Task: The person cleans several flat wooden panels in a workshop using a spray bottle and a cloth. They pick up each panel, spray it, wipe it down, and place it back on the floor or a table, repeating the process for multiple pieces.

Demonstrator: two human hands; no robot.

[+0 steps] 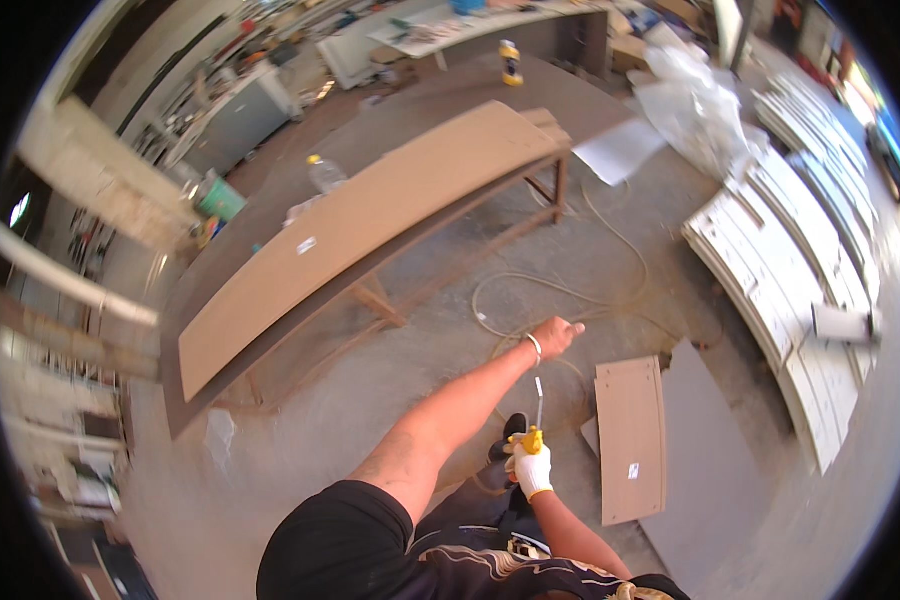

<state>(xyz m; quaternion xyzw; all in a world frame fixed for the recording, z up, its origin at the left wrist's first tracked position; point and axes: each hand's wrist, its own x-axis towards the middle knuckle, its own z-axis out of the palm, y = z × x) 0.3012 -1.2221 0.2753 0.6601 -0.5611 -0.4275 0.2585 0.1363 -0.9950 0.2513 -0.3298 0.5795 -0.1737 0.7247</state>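
Note:
My left hand [557, 339], bare with a white band at the wrist, is stretched out ahead over the floor. Its fingers look curled together, and I see nothing in them. Nearer my body, my right hand [531, 470] wears a white work glove and grips a yellow air blow gun [534, 440]. The gun's thin nozzle points away from me, toward the space below my left hand. A pale hose [510, 278] lies in loops on the floor ahead. To the right of the gun lies a brown curved panel [630, 430] with a small white label.
A long brown curved board [370, 235] rests on a workbench [548, 190] at the left. Beneath the small panel lies a grey sheet [710, 450]. White curved panels [770, 290] are stacked at the right, near clear plastic wrapping [695, 110]. A yellow bottle [511, 63] stands farther back.

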